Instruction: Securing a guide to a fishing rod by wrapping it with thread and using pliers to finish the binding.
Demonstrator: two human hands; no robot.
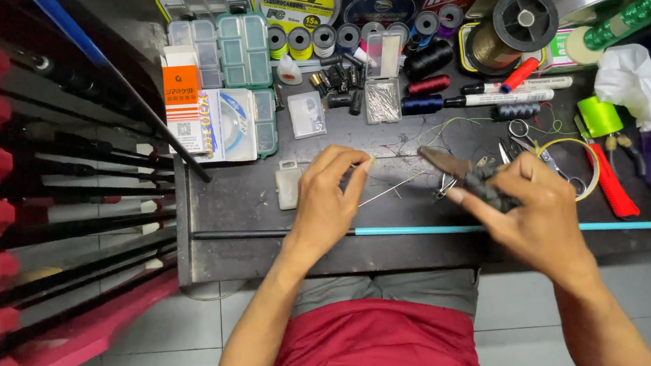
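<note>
Black worktable, light blue rod, red-handled cutter, neon green spool

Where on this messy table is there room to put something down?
Bare patches: the front-left corner, between the small white box and the thin rod, and the front edge under the rod. The back, full of spools and boxes, and the right side by the scissors are crowded.
</note>
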